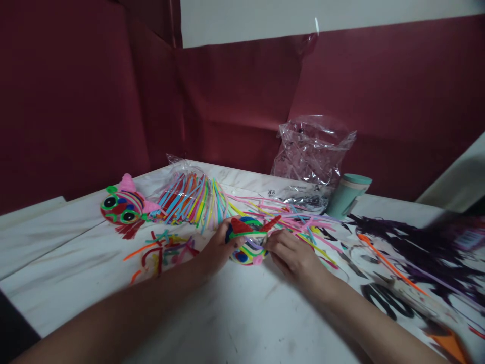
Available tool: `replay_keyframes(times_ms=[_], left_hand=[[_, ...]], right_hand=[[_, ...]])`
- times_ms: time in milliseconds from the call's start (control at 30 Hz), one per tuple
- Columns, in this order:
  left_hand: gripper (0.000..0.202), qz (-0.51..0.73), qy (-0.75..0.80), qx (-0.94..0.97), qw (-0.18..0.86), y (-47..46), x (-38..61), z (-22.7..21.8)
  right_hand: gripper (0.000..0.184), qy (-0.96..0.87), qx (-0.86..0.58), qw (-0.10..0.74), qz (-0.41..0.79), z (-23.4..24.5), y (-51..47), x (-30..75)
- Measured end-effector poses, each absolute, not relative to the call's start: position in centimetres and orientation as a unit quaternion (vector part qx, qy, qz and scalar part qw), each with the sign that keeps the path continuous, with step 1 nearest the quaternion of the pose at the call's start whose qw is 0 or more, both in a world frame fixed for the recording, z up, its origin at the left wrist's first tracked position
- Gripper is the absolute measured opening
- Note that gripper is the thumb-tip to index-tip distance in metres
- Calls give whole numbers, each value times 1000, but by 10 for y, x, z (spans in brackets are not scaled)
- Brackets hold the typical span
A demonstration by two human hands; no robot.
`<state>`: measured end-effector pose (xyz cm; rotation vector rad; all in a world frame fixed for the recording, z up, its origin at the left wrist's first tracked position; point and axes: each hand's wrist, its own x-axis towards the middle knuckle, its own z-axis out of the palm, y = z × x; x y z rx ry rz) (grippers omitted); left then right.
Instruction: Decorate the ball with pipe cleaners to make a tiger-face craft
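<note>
The left hand [216,247] holds the striped craft piece [248,248] by its left side; the right hand's [295,257] fingers bunch narrowly at its right edge — whether they grip anything, I cannot tell; beyond the left fingers lie bundled fuzzy sticks [189,199].

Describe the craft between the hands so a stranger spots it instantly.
On the white marbled table, look between the left hand and right hand. They hold a round, multicoloured pipe-cleaner figure. Its two red horns set it apart from the black-eyed figure farther left, whose horns are pink.
</note>
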<state>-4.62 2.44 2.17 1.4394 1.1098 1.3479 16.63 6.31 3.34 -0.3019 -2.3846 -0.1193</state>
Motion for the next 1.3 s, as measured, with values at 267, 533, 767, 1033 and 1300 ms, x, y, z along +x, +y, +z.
replay_keyframes(times_ms=[267, 533, 767, 1033, 1300], left_hand=[[49, 535, 461, 579, 407, 23, -44, 23], [51, 535, 454, 594, 394, 24, -46, 17], [47, 534, 452, 588, 405, 24, -45, 22], [42, 541, 452, 581, 406, 27, -47, 25], [50, 530, 456, 583, 414, 30, -48, 22]], right_hand=[[14, -925, -121, 357, -45, 37, 59, 164], [16, -928, -129, 346, -56, 34, 58, 163], [15, -910, -144, 385, 58, 39, 61, 162], [20, -716, -293, 381, 506, 54, 84, 181], [13, -624, -348, 480, 509, 68, 98, 196]])
